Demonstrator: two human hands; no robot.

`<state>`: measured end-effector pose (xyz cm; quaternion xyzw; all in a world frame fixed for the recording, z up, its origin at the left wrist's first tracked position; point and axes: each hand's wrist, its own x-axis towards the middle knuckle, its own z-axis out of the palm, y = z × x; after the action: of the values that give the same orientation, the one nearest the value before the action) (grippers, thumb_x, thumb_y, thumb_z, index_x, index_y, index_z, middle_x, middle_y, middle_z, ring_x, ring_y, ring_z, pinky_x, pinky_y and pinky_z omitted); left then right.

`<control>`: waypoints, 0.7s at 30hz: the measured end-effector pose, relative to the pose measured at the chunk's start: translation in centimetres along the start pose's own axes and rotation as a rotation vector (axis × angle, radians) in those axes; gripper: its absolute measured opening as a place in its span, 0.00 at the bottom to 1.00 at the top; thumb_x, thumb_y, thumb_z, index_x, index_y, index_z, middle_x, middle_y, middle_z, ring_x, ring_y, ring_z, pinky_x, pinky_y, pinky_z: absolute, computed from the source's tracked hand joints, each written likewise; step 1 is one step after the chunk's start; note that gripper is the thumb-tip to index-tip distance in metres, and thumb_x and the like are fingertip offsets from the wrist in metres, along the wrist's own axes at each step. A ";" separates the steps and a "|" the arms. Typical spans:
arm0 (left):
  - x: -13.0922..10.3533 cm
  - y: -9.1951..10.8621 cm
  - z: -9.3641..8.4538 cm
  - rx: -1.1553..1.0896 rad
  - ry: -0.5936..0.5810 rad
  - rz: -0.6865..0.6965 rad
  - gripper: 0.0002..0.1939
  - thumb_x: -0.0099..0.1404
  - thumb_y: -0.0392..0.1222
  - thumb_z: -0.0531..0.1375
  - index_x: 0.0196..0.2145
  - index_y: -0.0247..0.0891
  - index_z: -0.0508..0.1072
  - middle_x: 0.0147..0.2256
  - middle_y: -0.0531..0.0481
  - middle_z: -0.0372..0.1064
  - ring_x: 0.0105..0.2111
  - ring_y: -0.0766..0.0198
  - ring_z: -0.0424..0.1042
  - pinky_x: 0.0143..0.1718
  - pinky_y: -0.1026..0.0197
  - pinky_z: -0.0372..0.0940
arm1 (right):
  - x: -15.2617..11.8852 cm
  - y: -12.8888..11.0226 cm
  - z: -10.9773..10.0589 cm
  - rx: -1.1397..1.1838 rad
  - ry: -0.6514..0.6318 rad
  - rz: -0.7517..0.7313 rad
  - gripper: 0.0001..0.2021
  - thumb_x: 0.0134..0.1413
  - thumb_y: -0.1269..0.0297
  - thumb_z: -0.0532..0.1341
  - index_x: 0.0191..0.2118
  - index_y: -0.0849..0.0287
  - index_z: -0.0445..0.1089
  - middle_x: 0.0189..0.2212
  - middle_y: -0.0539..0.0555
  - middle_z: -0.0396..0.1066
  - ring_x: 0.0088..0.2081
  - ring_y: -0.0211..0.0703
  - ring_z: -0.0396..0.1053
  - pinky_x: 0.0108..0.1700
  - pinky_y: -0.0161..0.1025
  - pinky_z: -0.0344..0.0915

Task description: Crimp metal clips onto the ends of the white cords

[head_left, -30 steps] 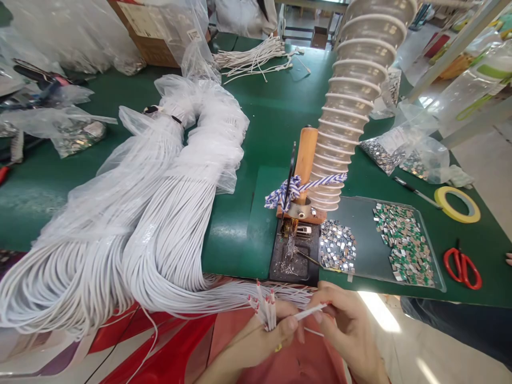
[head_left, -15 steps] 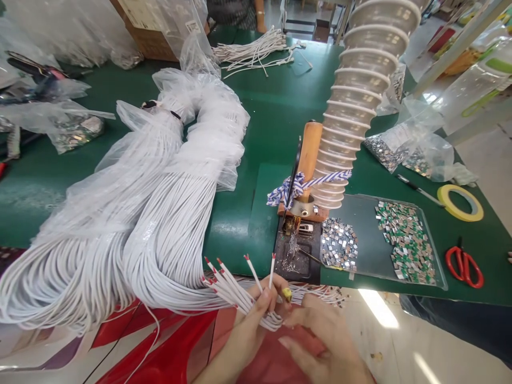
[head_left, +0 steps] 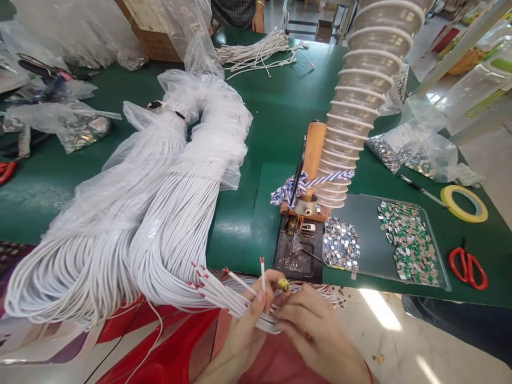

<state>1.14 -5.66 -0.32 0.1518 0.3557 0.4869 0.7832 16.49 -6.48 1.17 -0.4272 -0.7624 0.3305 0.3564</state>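
Note:
My left hand [head_left: 250, 317] is closed around a bunch of white cables [head_left: 224, 290] with red wire tips, which fan out to the left. One cable stands upright between its thumb and fingers. A yellow wrap [head_left: 284, 284] covers a fingertip there. Right beside it, my right hand [head_left: 316, 328] is closed, its thumb and fingers pinching at the bunch's right end, where the exact grip is partly hidden. Behind both hands, more cables lie along the table edge. A large bundle of white cables [head_left: 176, 229], partly in clear plastic, lies to the left.
Ahead stands a wooden-handled fixture [head_left: 314, 154] tied to a ribbed hose [head_left: 356, 96]. A tray [head_left: 368, 250] holds small metal connectors and green boards. Red scissors [head_left: 468, 268], yellow tape [head_left: 464, 203] and a pen [head_left: 423, 191] lie rightward. Across the table is a person's hand [head_left: 258, 21].
My right hand has closed in on the bunch, its fingers drawing together. The fanned cables have tilted lower to the left, and one of two upright cables now leans left. The view has shifted slightly.

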 end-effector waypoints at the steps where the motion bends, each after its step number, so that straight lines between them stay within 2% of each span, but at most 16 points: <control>1: 0.0 0.0 0.0 -0.003 -0.006 0.013 0.22 0.60 0.53 0.67 0.20 0.35 0.67 0.35 0.48 0.65 0.35 0.63 0.68 0.41 0.62 0.68 | 0.0 0.2 -0.3 0.027 0.015 0.013 0.07 0.64 0.72 0.59 0.42 0.55 0.72 0.34 0.54 0.78 0.35 0.45 0.72 0.39 0.40 0.70; 3: 0.0 0.1 0.1 0.003 -0.014 0.036 0.23 0.61 0.53 0.67 0.20 0.35 0.67 0.36 0.48 0.65 0.36 0.62 0.68 0.45 0.59 0.69 | -0.2 0.7 -0.8 0.044 0.034 0.044 0.06 0.63 0.72 0.60 0.41 0.55 0.72 0.33 0.54 0.77 0.35 0.44 0.73 0.39 0.39 0.70; 7: 0.1 0.1 0.0 0.030 -0.016 0.048 0.23 0.61 0.53 0.67 0.19 0.35 0.66 0.38 0.46 0.65 0.40 0.59 0.68 0.49 0.56 0.70 | -0.8 1.4 -1.8 0.045 -0.020 0.109 0.06 0.64 0.70 0.59 0.40 0.55 0.73 0.31 0.54 0.75 0.32 0.43 0.72 0.35 0.37 0.70; 11: 0.1 0.3 -0.1 0.026 -0.080 0.089 0.22 0.65 0.52 0.64 0.20 0.36 0.66 0.36 0.47 0.65 0.38 0.60 0.67 0.51 0.55 0.69 | -0.9 1.6 -1.6 0.053 -0.177 0.202 0.08 0.65 0.69 0.57 0.43 0.54 0.74 0.36 0.55 0.77 0.38 0.46 0.75 0.41 0.38 0.71; 14: 0.0 0.6 -0.2 0.037 -0.140 0.099 0.22 0.66 0.52 0.62 0.20 0.36 0.66 0.33 0.48 0.65 0.34 0.63 0.65 0.47 0.57 0.69 | -0.6 1.7 -0.7 0.092 -0.260 0.240 0.12 0.67 0.71 0.53 0.43 0.54 0.74 0.35 0.55 0.77 0.37 0.45 0.75 0.41 0.37 0.71; 17: -0.1 0.9 -0.2 0.056 -0.135 0.104 0.24 0.66 0.53 0.62 0.19 0.36 0.64 0.31 0.49 0.64 0.32 0.64 0.63 0.40 0.61 0.68 | -0.1 2.0 0.1 0.193 -0.273 0.189 0.13 0.67 0.73 0.51 0.38 0.54 0.73 0.31 0.51 0.74 0.32 0.41 0.72 0.36 0.34 0.69; 21: -0.3 0.9 -0.4 0.056 -0.154 0.078 0.26 0.65 0.55 0.61 0.19 0.36 0.60 0.28 0.49 0.63 0.29 0.65 0.62 0.34 0.63 0.64 | 0.5 3.1 0.2 0.369 -0.386 0.177 0.14 0.68 0.68 0.51 0.31 0.54 0.68 0.25 0.47 0.68 0.27 0.37 0.66 0.33 0.32 0.66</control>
<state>0.20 -5.56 0.00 0.2244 0.3015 0.4939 0.7841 17.42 -4.77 -1.33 -0.3490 -0.7027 0.5689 0.2463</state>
